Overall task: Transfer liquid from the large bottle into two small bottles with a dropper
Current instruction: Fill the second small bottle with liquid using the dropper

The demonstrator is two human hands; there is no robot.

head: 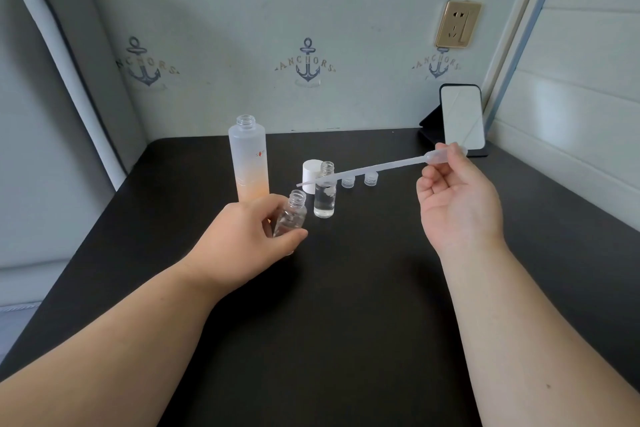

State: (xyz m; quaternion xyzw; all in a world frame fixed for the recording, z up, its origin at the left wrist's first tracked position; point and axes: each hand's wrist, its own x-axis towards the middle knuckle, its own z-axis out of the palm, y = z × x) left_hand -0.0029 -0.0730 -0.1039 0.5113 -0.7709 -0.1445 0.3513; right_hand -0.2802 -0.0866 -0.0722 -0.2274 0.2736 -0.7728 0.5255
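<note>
Both forearms reach up from the bottom of the frame over the dark surface, hands well apart. At centre left, the left hand grips a small bottle, tilted, mouth toward upper right. The right hand, right of centre, palm facing the camera, pinches the dropper at its bulb, tip pointing left above the second small bottle, which looks partly filled. The large bottle stands open, upper left of centre. To do this well, I'd bring the tip inside the held bottle's neck before squeezing, gently.
</note>
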